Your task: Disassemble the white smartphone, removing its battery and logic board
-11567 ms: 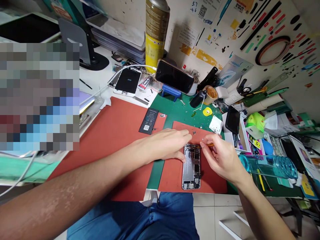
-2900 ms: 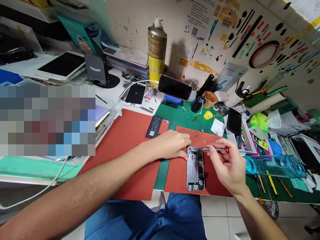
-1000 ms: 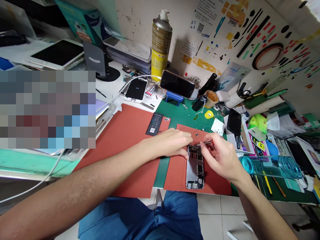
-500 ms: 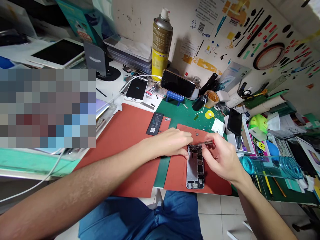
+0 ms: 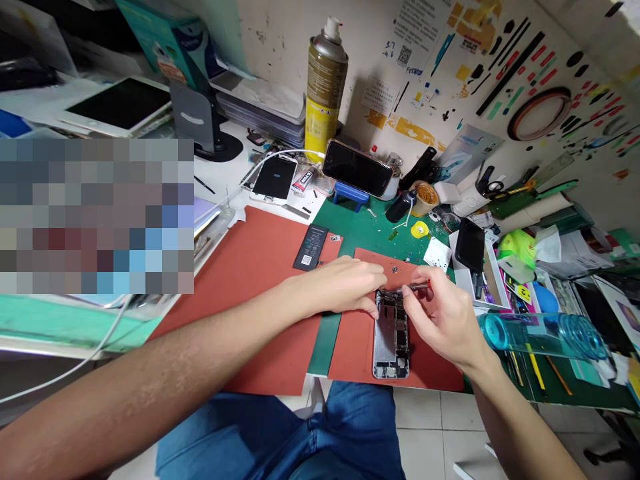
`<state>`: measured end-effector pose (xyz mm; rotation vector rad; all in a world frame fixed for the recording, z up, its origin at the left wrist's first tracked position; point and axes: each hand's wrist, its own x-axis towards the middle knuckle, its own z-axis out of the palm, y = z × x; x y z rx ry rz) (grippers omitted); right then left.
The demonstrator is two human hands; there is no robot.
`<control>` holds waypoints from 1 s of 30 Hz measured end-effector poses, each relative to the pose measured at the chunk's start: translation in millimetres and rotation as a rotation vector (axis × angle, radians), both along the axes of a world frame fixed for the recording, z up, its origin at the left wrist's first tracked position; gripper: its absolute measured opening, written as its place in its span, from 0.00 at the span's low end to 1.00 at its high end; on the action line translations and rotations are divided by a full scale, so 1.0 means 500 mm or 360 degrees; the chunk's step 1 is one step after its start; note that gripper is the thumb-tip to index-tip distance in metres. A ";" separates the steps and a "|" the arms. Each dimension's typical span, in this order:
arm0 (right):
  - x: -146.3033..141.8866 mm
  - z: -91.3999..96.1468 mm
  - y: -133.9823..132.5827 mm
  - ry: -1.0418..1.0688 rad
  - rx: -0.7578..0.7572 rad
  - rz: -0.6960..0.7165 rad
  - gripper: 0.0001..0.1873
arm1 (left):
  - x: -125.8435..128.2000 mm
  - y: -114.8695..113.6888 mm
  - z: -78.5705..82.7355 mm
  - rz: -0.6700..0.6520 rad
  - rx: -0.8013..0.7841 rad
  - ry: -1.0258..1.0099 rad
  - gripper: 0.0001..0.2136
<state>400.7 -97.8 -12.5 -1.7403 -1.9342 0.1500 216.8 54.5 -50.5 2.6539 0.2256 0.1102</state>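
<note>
An opened phone with its circuit boards and metal frame bare lies lengthwise on the red mat, screen removed. My left hand holds it by the upper left corner, thumb at the side edge and fingers over the top. In my right hand, pinched between thumb and fingers, is a slim screwdriver with a red end. It lies nearly level over the phone's top end; its tip is too small to make out. A black phone battery rests on the mat beyond my left hand.
Behind the mat, a phone leans on a blue stand, near a tall spray can. A white-framed phone screen lies to the left. At right are a white box of tools and a blue clear bottle.
My right hand and the screwdriver have shifted very slightly at the phone's top end. My left hand keeps its hold, and the phone stays in place.
</note>
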 end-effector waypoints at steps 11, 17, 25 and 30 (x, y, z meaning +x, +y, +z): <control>-0.002 -0.004 -0.006 -0.0032 0.0053 -0.0047 0.06 | 0.000 0.003 -0.010 -0.0010 0.0013 -0.0046 0.14; 0.001 -0.013 -0.012 0.0043 0.0080 -0.0107 0.06 | 0.001 0.002 -0.002 -0.0019 0.0051 -0.0010 0.14; 0.005 -0.021 -0.018 0.0180 0.0148 -0.0240 0.06 | 0.005 0.001 0.002 0.0014 0.0076 0.0056 0.12; 0.007 -0.021 -0.018 0.0218 0.0189 -0.0266 0.06 | 0.004 0.002 -0.014 0.0006 0.0097 -0.0078 0.07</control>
